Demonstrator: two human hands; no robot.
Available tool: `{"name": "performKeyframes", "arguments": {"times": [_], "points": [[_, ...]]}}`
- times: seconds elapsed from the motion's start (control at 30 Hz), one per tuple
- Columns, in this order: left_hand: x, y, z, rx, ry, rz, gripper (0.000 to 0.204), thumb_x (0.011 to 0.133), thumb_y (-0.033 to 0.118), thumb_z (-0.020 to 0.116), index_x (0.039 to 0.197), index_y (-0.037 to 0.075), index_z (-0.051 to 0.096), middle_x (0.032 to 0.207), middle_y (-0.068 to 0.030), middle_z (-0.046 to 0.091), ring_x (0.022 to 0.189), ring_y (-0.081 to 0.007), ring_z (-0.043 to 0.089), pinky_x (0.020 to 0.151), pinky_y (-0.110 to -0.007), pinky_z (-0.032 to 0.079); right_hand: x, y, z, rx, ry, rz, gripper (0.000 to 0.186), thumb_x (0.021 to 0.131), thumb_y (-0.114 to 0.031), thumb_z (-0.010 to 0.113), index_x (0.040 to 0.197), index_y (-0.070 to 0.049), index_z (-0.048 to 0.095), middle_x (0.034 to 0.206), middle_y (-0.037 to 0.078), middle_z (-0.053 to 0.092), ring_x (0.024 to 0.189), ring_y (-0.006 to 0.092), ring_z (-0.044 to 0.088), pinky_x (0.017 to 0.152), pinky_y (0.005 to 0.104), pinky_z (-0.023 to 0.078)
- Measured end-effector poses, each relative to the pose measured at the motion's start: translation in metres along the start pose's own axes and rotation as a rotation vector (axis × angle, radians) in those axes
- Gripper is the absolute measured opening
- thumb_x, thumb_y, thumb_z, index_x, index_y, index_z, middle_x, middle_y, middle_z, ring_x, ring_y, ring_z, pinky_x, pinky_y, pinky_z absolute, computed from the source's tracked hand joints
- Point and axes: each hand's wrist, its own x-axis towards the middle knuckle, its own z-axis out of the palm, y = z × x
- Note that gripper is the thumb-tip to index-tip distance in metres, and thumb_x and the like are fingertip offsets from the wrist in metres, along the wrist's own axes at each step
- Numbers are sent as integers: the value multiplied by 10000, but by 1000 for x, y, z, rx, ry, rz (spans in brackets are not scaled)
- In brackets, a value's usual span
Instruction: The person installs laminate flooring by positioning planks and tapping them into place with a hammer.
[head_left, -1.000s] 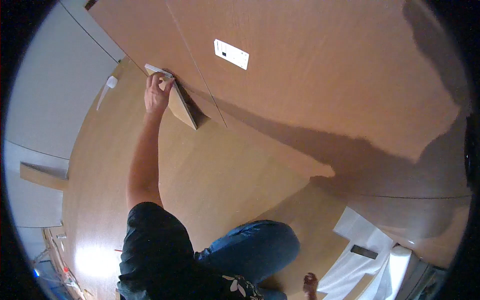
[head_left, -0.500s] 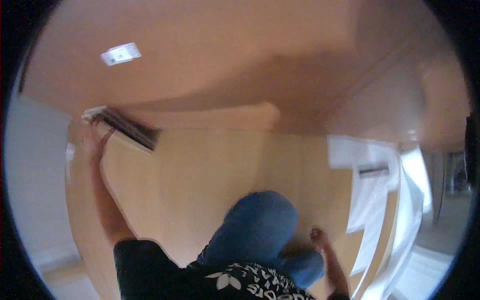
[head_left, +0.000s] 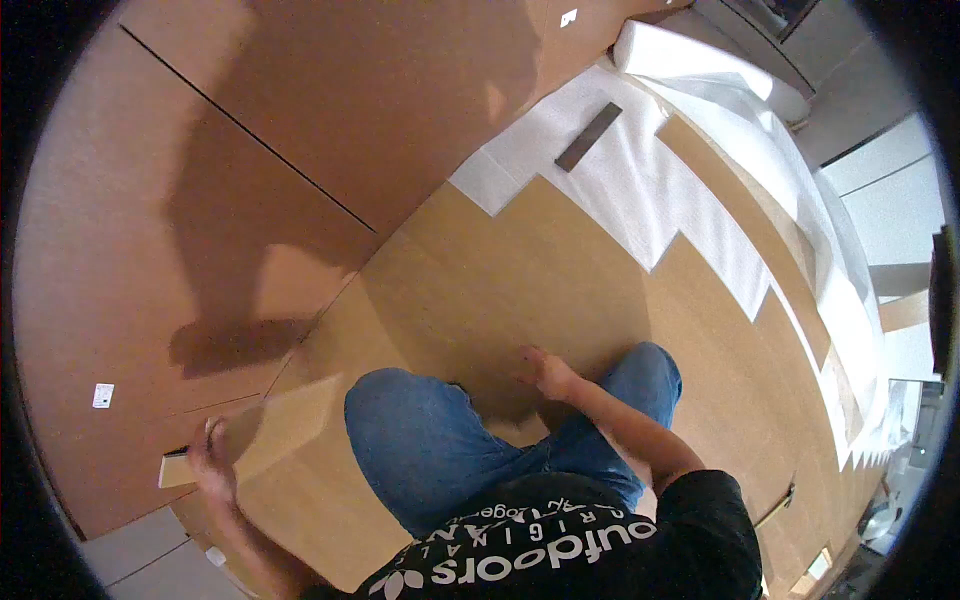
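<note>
My left hand (head_left: 210, 465) is closed around the end of a short light-wood flooring plank (head_left: 290, 425), thumb and fingers at its edge. Raised a little, the plank slants over the laid wooden floor (head_left: 500, 265) beside the brown panels. Between my knees, my right hand (head_left: 545, 372) hovers near the floor, fingers partly stretched and holding nothing that I can see. Whether its fingertips touch the boards I cannot tell.
White underlay (head_left: 620, 215) stretches past the stepped edge of the boards, a dark flat bar (head_left: 590, 137) on it. Farther off is a white roll (head_left: 700, 65). Tall brown panels (head_left: 100, 250) border the left. A hammer-like tool (head_left: 775, 507) lies at right.
My view has swung to the right, bringing the underlay and roll into sight. My left hand keeps hold of the plank. My right hand has come forward from beside my leg, and its fingers have loosened.
</note>
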Motion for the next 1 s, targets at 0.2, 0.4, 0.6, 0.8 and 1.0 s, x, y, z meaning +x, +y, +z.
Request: {"name": "performKeyframes", "arguments": {"times": [0.2,0.4,0.6,0.8,1.0], "points": [[118,130,136,-476,-159,-47,254,998,205,645,1134,-4,696,1012,-118,694,938,-163,611,838,-310,483,59,-47,25,618,265,-109,681,942,-225,759,1484,-21,400,1357,191,593,1293,341,556,1103,447,449],[188,232,251,-688,-318,215,351,1033,352,632,1113,19,710,1050,-51,707,964,-138,596,865,-318,493,44,12,-76,465,667,-2,559,970,-168,721,1436,-38,441,1220,121,613,1070,199,591,935,351,505],[234,227,348,-821,-548,14,423,1060,409,581,1174,16,686,1069,-27,698,978,-136,580,881,-318,481,42,0,-115,920,776,281,508,977,-482,673,1208,-30,647,1061,57,651,918,163,590,766,340,497],[218,236,352,-827,-512,102,520,1082,409,524,1403,1,554,1368,-115,623,1298,-218,560,1116,-338,410,48,0,-112,912,912,332,617,961,-557,664,1226,0,665,1019,103,684,923,224,626,783,417,538],[136,100,391,-428,-709,3,475,1063,332,548,1410,8,561,1410,-137,604,1321,-238,552,1125,-352,421,110,135,-147,51,782,227,750,902,-157,688,1550,0,343,1244,224,653,1072,407,633,857,479,532]]}}
